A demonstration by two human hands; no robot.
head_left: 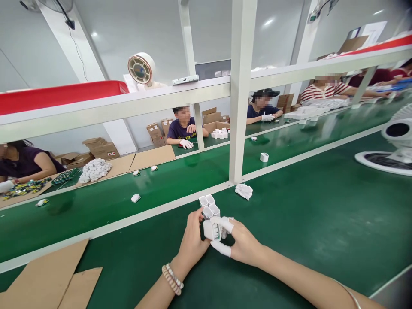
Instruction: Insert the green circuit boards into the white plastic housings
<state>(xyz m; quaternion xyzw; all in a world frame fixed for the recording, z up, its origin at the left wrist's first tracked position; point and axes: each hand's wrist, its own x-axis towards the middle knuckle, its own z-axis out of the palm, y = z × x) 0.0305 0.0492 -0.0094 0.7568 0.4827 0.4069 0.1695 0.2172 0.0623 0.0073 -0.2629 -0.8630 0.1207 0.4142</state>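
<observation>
Between my two hands is a small white plastic housing (209,230), its open side facing right, with white and green parts showing inside. My left hand (192,234), wearing a beaded bracelet, grips it from the left with curled fingers. White finger cots cover the thumb and fingers of my right hand (240,240), which closes on the housing's right side. Its finger ends partly hide the opening. Just beyond my hands, several open white housings (210,209) stand in a cluster on the green bench. A crumpled white glove (243,191) lies farther off.
A green conveyor (183,176) runs past, carrying small boards and a white housing (264,157). An upright post (241,94) stands ahead. Cardboard sheets (48,274) lie at left, a white fan (394,143) stands at right. Several co-workers sit across the belt.
</observation>
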